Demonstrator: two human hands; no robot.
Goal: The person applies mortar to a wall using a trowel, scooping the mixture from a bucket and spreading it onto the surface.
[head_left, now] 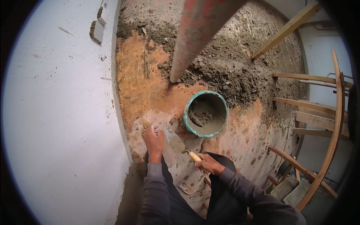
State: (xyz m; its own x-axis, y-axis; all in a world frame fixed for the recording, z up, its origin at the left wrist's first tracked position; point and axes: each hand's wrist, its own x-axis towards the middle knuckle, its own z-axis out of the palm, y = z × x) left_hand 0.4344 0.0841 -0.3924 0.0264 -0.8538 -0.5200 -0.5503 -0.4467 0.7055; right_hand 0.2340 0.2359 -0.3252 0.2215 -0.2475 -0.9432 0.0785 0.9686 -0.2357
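Observation:
My right hand (209, 164) grips the pale wooden handle of a trowel (175, 143), whose grey, mortar-smeared blade points to the left. Over on the left, my left hand (154, 143) is closed with its fingers bent together near the blade's far end. Whatever it pinches, if anything, is too small to make out. Just beyond the trowel stands a round bucket (186, 120) with a teal rim, and wet grey mortar (201, 112) lies inside it. Neither hand touches the bucket.
A white wall (71, 123) runs along the left, with a small white fixture (97, 32) on it. A thick stained pole (198, 41) rises beyond the bucket. Loose mortar (240, 71) covers the far floor. Wooden framing (339, 108) stands on the right. A small flat object (186, 188) lies between my legs.

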